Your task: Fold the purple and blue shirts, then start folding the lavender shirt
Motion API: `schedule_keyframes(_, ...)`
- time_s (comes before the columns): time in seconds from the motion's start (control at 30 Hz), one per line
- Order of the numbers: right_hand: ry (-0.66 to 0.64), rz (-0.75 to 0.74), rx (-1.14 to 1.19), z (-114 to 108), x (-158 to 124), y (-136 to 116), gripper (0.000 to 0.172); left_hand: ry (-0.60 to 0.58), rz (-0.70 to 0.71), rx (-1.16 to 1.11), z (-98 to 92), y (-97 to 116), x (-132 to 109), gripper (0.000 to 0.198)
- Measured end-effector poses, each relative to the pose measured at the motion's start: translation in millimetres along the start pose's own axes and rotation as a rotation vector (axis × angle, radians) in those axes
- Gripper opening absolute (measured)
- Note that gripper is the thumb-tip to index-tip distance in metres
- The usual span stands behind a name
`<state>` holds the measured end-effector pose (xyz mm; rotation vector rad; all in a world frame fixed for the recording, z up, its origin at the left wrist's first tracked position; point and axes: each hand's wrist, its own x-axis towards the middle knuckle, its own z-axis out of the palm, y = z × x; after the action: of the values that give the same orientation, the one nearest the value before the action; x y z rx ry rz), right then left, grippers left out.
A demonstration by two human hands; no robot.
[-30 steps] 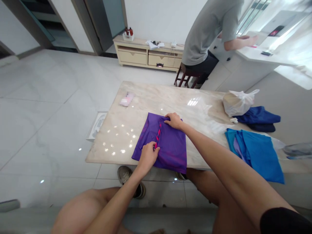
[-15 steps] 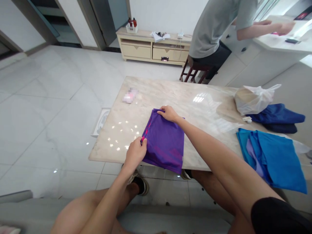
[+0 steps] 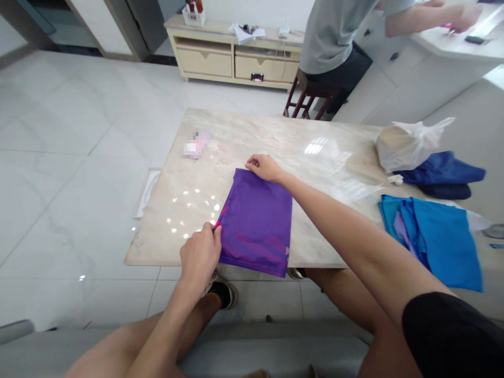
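While your left hand [image 3: 200, 253] and right hand [image 3: 266, 167] each have a pinch grip on the purple cloth [image 3: 258, 223], draw its left edge taut, flat on the surface [image 3: 315, 157].

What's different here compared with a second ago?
Both hands drew the top layer of the purple cloth leftward: the left hand and right hand now pinch its left edge, and the pink stripe that showed mid-cloth is only a sliver there. The cloth lies as a narrower rectangle. The table, blue clothes and white bag stayed put.
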<state>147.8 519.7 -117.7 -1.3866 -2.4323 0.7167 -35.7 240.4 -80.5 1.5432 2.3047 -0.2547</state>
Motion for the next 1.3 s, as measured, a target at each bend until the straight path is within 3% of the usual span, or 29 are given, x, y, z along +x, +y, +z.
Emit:
schedule_keyframes(0.17, -0.074, 0.115, -0.166, -56, -35, 35, 0.019, 0.050, 0.027, 0.086, -6.6, 4, -6, 0.050)
schedule_keyframes(0.27, -0.129, 0.148, -0.236, -71, -65, 51, 0.019, 0.123, 0.050, 0.083, -10.5, 7, -11, 0.047)
schedule_keyframes(0.4, -0.148, 0.161, -0.256, -58, -88, 60, 0.018, 0.175, 0.103, 0.104, -9.0, 10, -12, 0.040)
schedule_keyframes(0.5, -0.118, 0.166, -0.244, -42, -88, 65, 0.015, 0.120, 0.129, 0.114, -5.2, 14, -10, 0.039)
schedule_keyframes(0.67, 0.120, 0.096, -0.375, -31, -74, 66, 0.028, 0.017, 0.117, 0.167, -10.1, 20, -5, 0.042)
schedule_keyframes(0.73, 0.165, 0.063, -0.401, -35, -71, 55, 0.032, 0.039, 0.099, 0.196, -17.2, 19, 1, 0.040)
schedule_keyframes(0.83, 0.092, -0.004, -0.408, -53, -84, 26, 0.031, 0.085, 0.146, 0.167, -27.7, 18, 14, 0.040)
schedule_keyframes(0.97, -0.044, 0.066, -0.388, -88, -129, -16, 0.025, 0.130, 0.276, 0.084, -34.4, 27, 33, 0.040)
schedule_keyframes(1.07, -0.047, 0.133, -0.318, -105, -169, -42, 0.025, 0.106, 0.363, 0.038, -34.7, 31, 46, 0.037)
schedule_keyframes(1.17, -0.020, 0.103, -0.249, -97, -200, -67, 0.025, 0.002, 0.370, 0.016, -34.0, 23, 56, 0.035)
schedule_keyframes(1.3, -0.176, 0.013, -0.238, -52, -217, -106, 0.020, -0.111, 0.385, 0.005, -37.6, 0, 55, 0.024)
